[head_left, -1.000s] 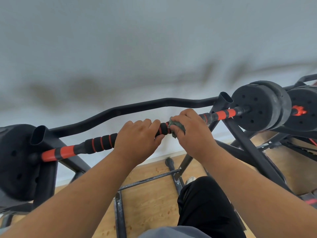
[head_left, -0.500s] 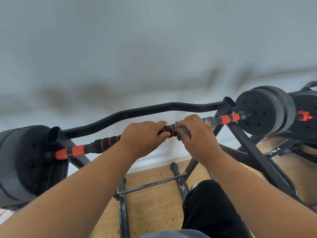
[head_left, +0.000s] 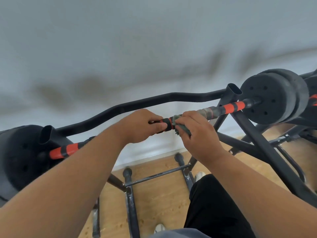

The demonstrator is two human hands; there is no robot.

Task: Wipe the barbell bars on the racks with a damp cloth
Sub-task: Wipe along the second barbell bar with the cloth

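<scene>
From the head camera, the left hand (head_left: 142, 125) is gripping the barbell bar (head_left: 221, 109) near its middle, fingers curled round it, while the right hand (head_left: 197, 133) is pinching the grey-green cloth (head_left: 180, 125) against the bar just beside it. Compared with a second ago, both hands are sitting slightly further toward the right weight plate (head_left: 272, 97), and the stretch right of the cloth is showing dull and smeared; wiping is probably advancing rightward. The bar is resting across the black rack (head_left: 247, 127). The left weight plate (head_left: 18, 157) and the curved rear bar (head_left: 154, 102) are flanking it. The rack's upright is likely limiting the stroke.
</scene>
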